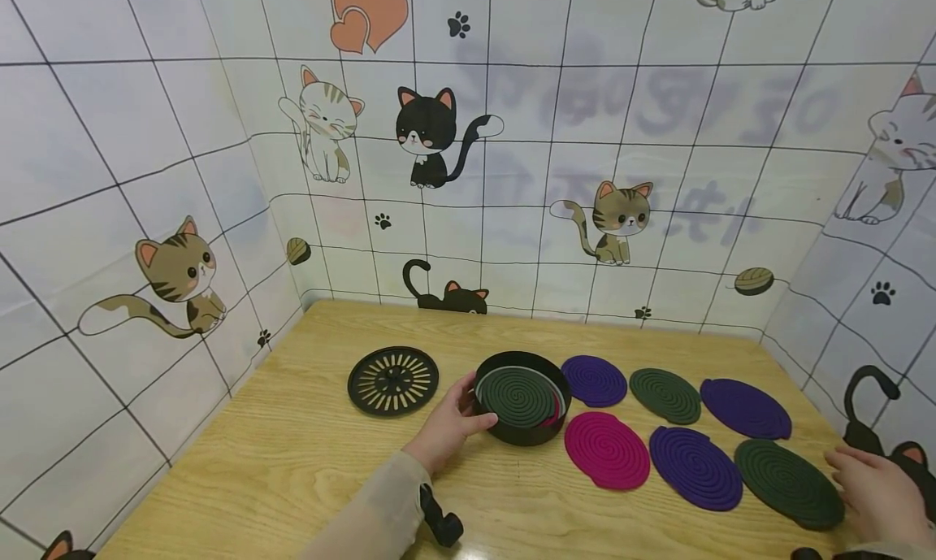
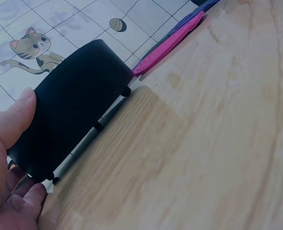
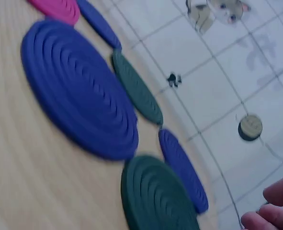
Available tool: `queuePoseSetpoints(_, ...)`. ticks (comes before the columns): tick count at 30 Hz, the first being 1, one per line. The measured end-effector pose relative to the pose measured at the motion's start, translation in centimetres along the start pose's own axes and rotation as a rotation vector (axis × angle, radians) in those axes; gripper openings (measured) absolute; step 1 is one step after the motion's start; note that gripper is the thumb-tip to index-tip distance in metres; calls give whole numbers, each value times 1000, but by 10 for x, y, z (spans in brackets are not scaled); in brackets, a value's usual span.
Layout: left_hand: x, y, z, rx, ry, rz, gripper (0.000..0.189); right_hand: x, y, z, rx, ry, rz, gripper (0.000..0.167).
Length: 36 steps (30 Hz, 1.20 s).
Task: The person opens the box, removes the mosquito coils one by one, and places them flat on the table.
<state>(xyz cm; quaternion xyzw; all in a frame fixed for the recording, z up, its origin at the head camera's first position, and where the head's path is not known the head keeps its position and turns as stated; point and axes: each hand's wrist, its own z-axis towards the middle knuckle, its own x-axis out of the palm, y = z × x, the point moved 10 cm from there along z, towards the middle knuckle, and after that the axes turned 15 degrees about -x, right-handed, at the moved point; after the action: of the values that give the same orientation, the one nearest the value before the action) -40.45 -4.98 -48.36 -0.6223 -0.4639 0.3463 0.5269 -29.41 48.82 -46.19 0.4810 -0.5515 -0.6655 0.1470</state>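
My left hand [image 1: 449, 422] holds the side of a black round container [image 1: 528, 436], thumb at its near rim. In the left wrist view, the container [image 2: 76, 103] shows small feet underneath, with the thumb on its wall and fingers at its base. Inside it lies a green spiral coaster [image 1: 517, 397], with slivers of pink and pale grey showing at the edge. At the far right, my right hand [image 1: 877, 491] hovers beside a green spiral coaster [image 1: 790, 484], its fingers loosely bent around nothing. That green coaster [image 3: 158, 196] and a purple coaster [image 3: 79, 88] lie in the right wrist view.
A black slotted round lid [image 1: 393, 381] lies left of the container. To the right are a pink coaster [image 1: 607, 451], several purple coasters [image 1: 696, 468] and another green coaster [image 1: 665, 396], laid in two rows on the wooden table [image 1: 292, 462]. Cat-patterned walls [image 1: 512, 219] enclose the table.
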Motion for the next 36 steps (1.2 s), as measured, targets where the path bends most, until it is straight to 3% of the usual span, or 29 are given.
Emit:
queuePoseSetpoints(3, 0, 1, 1, -2, 0, -7, 89, 19, 23, -2, -48, 35, 83, 59)
queuePoseSetpoints(8, -1, 2, 1, -8, 0, -7, 88, 61, 72, -10, -198, 221, 110, 63)
queuePoseSetpoints(16, 1, 0, 0, 0, 12, -10, 88, 136, 142, -53, -427, 457, 134, 65)
queuePoseSetpoints(26, 1, -1, -1, 6, -6, 10, 88, 210, 194, -89, -490, 534, 250, 51)
queuePoseSetpoints(36, 2, -2, -2, 6, 2, 9, 87, 266, 211, -107, -457, 611, 347, 43)
